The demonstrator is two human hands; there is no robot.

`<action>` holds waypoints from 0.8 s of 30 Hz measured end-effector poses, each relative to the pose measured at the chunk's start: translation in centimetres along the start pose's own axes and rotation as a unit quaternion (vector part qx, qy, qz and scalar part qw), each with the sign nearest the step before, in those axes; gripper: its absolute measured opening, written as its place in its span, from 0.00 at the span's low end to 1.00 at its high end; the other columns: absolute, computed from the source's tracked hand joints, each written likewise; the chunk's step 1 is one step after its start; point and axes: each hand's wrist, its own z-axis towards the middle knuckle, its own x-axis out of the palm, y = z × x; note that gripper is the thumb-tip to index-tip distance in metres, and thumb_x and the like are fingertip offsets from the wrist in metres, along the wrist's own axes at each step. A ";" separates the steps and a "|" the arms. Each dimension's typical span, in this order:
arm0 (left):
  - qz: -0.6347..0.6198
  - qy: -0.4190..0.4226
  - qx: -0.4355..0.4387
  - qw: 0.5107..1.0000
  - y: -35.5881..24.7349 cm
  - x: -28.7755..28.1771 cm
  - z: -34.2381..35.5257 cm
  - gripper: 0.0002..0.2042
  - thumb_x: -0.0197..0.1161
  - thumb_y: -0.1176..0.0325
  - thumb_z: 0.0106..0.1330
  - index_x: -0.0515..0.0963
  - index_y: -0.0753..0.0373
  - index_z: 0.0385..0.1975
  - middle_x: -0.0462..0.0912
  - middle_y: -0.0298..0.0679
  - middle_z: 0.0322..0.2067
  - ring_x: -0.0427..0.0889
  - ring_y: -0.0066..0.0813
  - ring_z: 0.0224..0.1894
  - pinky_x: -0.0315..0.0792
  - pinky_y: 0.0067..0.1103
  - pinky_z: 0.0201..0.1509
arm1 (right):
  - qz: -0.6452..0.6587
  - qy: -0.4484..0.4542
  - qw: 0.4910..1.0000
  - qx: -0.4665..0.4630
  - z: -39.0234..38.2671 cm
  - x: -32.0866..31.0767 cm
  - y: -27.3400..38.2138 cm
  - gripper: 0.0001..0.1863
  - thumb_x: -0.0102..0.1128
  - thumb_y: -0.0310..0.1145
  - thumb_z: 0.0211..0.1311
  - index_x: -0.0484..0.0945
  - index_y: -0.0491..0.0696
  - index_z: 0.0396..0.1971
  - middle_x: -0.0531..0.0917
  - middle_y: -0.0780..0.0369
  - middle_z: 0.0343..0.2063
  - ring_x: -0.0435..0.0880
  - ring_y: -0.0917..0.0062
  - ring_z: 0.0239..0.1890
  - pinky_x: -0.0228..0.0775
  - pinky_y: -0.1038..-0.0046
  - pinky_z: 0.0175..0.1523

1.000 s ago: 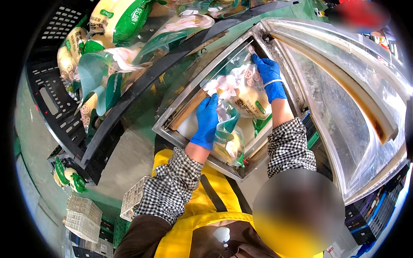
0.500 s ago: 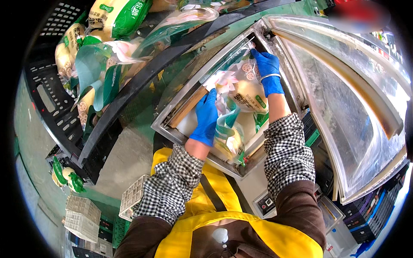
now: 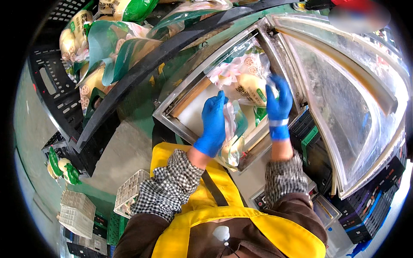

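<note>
Near bag lying at steel box's near corner; left hand touching it, fingers together, can't tell if gripping. Right hand hanging half-open, holding nothing visible, beside far bag, lying toward far corner. Two bags sitting inside; lid standing open, not yet shut; more bags waiting in black crate.

On my feed, the left hand and right hand are both gloved in bright blue. Black-and-white checked sleeves show at seven and four o'clock. At six I see a yellow apron over a brown top. The lotus-root pouch at one is cream, green and pink-petalled; the crate at ten, black; the basket at eight, off-white.
</note>
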 end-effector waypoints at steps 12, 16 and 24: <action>-0.082 0.021 0.021 0.996 0.0 1.3 -2.2 0.18 0.50 0.54 0.65 0.69 0.62 0.20 0.72 0.35 0.19 0.72 0.26 0.22 0.70 0.24 0.28 | 0.006 0.094 0.995 0.040 -17.7 -6.2 11.6 0.24 0.71 0.33 0.38 0.75 0.47 0.40 0.75 0.53 0.42 0.76 0.59 0.43 0.68 0.67 0.47; -0.047 0.018 0.076 0.996 1.8 0.4 -1.4 0.18 0.51 0.53 0.64 0.69 0.62 0.20 0.72 0.35 0.20 0.71 0.25 0.21 0.68 0.22 0.27 | 0.116 0.033 0.993 0.018 -17.8 -5.5 10.8 0.14 0.66 0.25 0.41 0.77 0.46 0.33 0.80 0.59 0.29 0.80 0.67 0.33 0.70 0.70 0.41; 0.127 0.195 0.153 0.960 2.9 -4.1 -1.5 0.08 0.58 0.72 0.59 0.76 0.66 0.36 0.78 0.35 0.32 0.75 0.21 0.35 0.70 0.17 0.42 | 0.179 -0.157 0.939 0.247 -21.3 -7.0 2.9 0.06 0.60 0.19 0.49 0.78 0.43 0.29 0.79 0.65 0.28 0.76 0.80 0.33 0.69 0.77 0.43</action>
